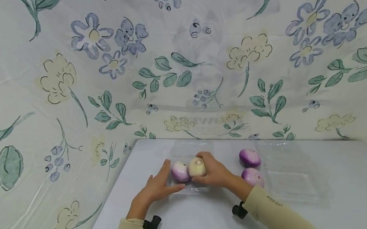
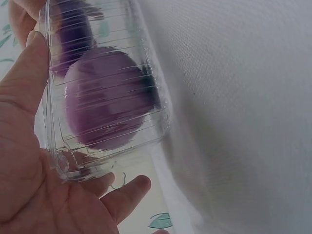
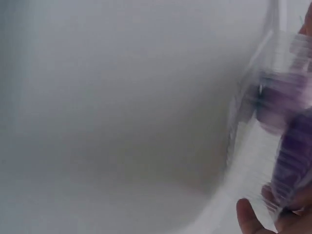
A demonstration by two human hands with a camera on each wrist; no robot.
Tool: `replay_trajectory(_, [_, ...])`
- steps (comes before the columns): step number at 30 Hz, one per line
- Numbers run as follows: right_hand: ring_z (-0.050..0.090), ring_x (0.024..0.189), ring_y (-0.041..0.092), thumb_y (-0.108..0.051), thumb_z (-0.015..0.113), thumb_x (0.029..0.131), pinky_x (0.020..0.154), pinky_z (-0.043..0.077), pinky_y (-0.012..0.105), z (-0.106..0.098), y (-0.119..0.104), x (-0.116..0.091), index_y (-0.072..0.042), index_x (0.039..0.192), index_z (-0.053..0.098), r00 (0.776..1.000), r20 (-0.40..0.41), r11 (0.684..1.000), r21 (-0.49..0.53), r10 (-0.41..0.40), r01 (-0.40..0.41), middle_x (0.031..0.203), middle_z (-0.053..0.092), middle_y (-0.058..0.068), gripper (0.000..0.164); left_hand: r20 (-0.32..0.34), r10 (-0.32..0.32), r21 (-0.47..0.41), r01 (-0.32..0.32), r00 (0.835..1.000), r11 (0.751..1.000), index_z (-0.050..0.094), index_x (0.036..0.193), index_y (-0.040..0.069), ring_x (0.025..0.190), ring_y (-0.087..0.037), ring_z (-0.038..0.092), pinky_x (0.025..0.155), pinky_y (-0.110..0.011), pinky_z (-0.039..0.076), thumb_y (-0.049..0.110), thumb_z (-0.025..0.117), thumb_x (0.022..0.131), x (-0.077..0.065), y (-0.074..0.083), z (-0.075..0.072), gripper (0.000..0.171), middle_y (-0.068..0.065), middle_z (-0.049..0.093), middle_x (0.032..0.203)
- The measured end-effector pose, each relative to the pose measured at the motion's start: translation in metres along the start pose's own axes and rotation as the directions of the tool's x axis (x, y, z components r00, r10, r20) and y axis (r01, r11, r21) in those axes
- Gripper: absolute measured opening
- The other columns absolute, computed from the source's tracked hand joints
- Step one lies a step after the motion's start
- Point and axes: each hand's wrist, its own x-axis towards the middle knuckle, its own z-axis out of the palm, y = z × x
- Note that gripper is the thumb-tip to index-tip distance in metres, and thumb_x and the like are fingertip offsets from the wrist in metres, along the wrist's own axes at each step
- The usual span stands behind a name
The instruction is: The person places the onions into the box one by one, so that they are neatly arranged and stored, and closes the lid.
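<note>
A purple-and-white onion sits in a clear plastic box near the table's middle. Beside it, my right hand grips a second onion, its pale end facing up, between thumb and fingers. My left hand is spread at the left side of the box, thumb and fingers extended around the first onion. In the left wrist view, a finger of the left hand touches the rim, and the onion shows purple through the ribbed wall. The right wrist view is blurred, with the box at its right edge.
Two more purple onions, one farther back and one nearer, lie right of my right hand. Next to them stands another clear plastic box. A floral cloth hangs behind the white table.
</note>
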Motion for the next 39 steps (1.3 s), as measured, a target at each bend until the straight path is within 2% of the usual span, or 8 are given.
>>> replay_trajectory(4, [0.060, 0.109, 0.029, -0.039, 0.085, 0.076, 0.093, 0.052, 0.047, 0.005, 0.001, -0.001, -0.013, 0.135, 0.044, 1.000, -0.010, 0.997, -0.073, 0.000, -0.001, 0.133, 0.044, 0.013, 0.077, -0.001, 0.003, -0.001, -0.003, 1.000, 1.000, 0.010, 0.156, -0.004, 0.151, -0.039, 0.016, 0.113, -0.074, 0.007, 0.056, 0.071, 0.084, 0.000, 0.001, 0.000, 0.112, -0.022, 0.008, 0.164])
replay_trajectory(8, [0.061, 0.105, 0.026, -0.042, 0.085, 0.075, 0.089, 0.053, 0.046, 0.007, 0.000, -0.001, -0.014, 0.134, 0.048, 1.000, -0.020, 0.995, -0.094, 0.017, -0.019, 0.127, 0.049, 0.011, 0.075, -0.006, -0.002, -0.003, 0.002, 1.000, 1.000, 0.010, 0.156, -0.004, 0.151, -0.039, 0.017, 0.113, -0.074, 0.007, 0.056, 0.071, 0.084, 0.001, 0.000, 0.001, 0.112, -0.022, 0.009, 0.164])
replay_trajectory(13, [0.060, 0.108, 0.023, -0.042, 0.084, 0.075, 0.091, 0.052, 0.044, 0.008, 0.000, -0.002, -0.011, 0.134, 0.051, 1.000, -0.013, 0.992, -0.121, 0.028, -0.029, 0.125, 0.056, 0.008, 0.075, -0.009, -0.010, -0.011, 0.010, 1.000, 1.000, 0.009, 0.157, -0.003, 0.152, -0.038, 0.016, 0.114, -0.073, 0.007, 0.055, 0.071, 0.084, 0.003, -0.001, 0.001, 0.112, -0.021, 0.009, 0.165])
replay_trajectory(20, [0.058, 0.115, 0.026, -0.039, 0.085, 0.074, 0.096, 0.050, 0.047, 0.010, 0.001, 0.001, -0.005, 0.132, 0.052, 1.000, -0.011, 0.992, -0.126, 0.020, -0.021, 0.129, 0.058, 0.012, 0.075, -0.013, -0.016, -0.026, 0.016, 1.000, 1.000, 0.008, 0.157, -0.002, 0.152, -0.038, 0.015, 0.115, -0.072, 0.007, 0.055, 0.072, 0.084, 0.004, -0.003, 0.002, 0.112, -0.021, 0.008, 0.165])
replay_trajectory(26, [0.055, 0.120, 0.028, -0.038, 0.085, 0.073, 0.100, 0.048, 0.048, 0.012, 0.003, 0.004, -0.005, 0.132, 0.052, 1.000, 0.000, 0.994, -0.107, 0.017, -0.017, 0.132, 0.057, 0.013, 0.075, -0.014, -0.016, -0.029, 0.016, 1.000, 0.999, 0.008, 0.157, -0.002, 0.152, -0.039, 0.015, 0.114, -0.072, 0.007, 0.056, 0.072, 0.083, 0.004, -0.004, 0.002, 0.113, -0.020, 0.008, 0.165])
replay_trajectory(39, [0.051, 0.125, 0.031, -0.042, 0.083, 0.075, 0.098, 0.045, 0.055, 0.013, 0.006, 0.005, -0.011, 0.132, 0.055, 1.000, 0.024, 0.993, -0.121, 0.017, -0.014, 0.134, 0.059, 0.010, 0.071, -0.016, -0.006, -0.040, 0.006, 1.000, 0.999, 0.008, 0.157, -0.003, 0.151, -0.040, 0.016, 0.114, -0.072, 0.007, 0.054, 0.072, 0.084, 0.005, -0.003, 0.002, 0.112, -0.021, 0.009, 0.165])
